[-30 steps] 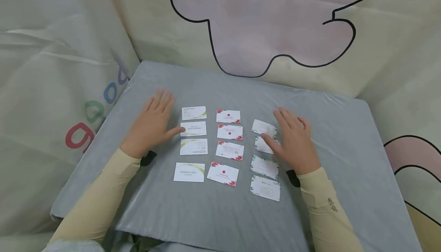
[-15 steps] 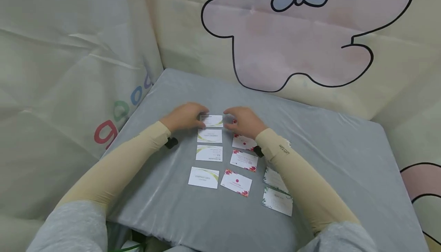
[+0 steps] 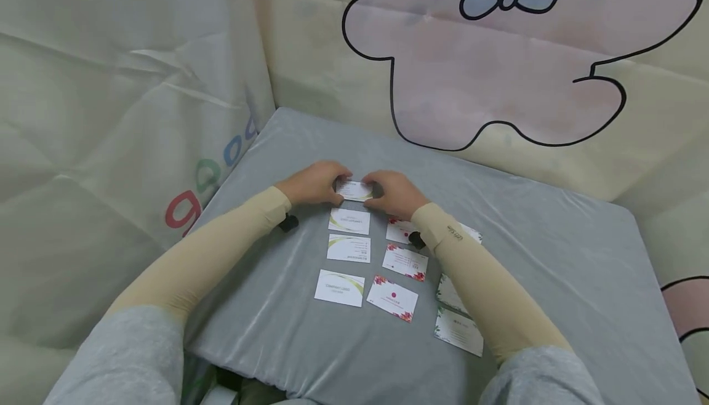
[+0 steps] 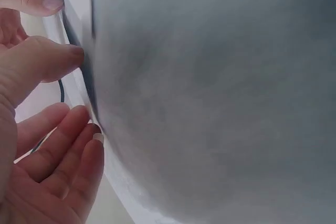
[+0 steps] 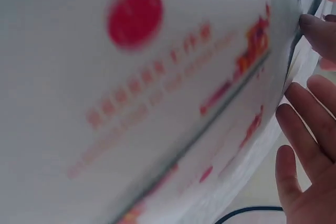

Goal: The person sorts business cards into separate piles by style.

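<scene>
Your left hand [image 3: 317, 184] and right hand [image 3: 397, 194] grip opposite ends of the left column's farthest business card [image 3: 355, 191], thin and rectangular, over creased grey cloth [image 3: 260, 325]; only the right wrist view clearly shows the farthest red-flowered card [image 5: 231, 145].

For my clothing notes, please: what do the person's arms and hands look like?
The left hand and right hand are bare. The left sleeve and right sleeve are pale yellow, with grey cloth above; the right has small dark lettering. A small black piece shows near each sleeve's end.
</scene>
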The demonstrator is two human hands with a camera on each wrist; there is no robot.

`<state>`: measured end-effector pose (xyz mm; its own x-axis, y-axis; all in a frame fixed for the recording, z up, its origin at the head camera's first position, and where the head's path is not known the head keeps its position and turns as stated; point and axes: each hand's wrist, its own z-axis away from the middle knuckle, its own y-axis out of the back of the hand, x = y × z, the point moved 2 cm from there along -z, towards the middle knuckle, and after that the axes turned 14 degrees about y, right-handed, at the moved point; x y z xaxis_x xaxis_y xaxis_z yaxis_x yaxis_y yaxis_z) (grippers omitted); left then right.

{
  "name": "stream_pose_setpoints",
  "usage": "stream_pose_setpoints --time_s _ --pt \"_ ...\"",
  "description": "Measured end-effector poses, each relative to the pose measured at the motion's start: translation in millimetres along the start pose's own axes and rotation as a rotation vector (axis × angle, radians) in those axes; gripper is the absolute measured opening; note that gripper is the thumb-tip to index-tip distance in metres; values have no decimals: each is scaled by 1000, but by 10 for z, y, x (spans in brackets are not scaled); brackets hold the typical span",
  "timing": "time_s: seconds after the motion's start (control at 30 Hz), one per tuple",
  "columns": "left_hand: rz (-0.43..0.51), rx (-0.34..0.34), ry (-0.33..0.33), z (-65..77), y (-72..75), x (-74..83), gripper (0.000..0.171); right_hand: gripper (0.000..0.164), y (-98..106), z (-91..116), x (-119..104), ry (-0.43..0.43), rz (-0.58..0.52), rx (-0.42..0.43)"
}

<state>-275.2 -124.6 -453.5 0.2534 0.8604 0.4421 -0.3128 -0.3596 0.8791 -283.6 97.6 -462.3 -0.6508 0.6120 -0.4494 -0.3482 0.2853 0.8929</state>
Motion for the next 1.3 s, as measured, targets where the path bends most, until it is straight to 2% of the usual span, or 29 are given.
stream_pose_setpoints --time_s 0.2,0.3,0.4,0.6,0.77,0.9,1.03,1.17,1.3 --pt "61 -11 5 -153 -15 39 62 59 23 -11 69 -41 -38 56" --pt "50 -31 1 -185 -79 -6 62 58 -34 -8 87 -61 -35 28" --pt "44 -38 21 -197 -114 -47 62 57 -79 -4 100 -74 -12 5" --pt "27 -9 33 -225 -80 -40 61 58 -41 -14 108 -74 11 58" --pt "13 -36 31 -191 -71 -11 62 62 -56 17 116 -79 7 38" --pt "-1 -41 47 -40 -49 26 66 60 -48 125 76 -66 -2 75" --pt "-20 -47 37 263 -18 91 67 56 1 315 -78 -11 8 113" --pt "-41 -67 -12 565 -52 133 62 56 -31 485 -271 80 67 50" --pt "-52 -36 -42 688 -131 138 56 58 -119 564 -393 130 87 6"
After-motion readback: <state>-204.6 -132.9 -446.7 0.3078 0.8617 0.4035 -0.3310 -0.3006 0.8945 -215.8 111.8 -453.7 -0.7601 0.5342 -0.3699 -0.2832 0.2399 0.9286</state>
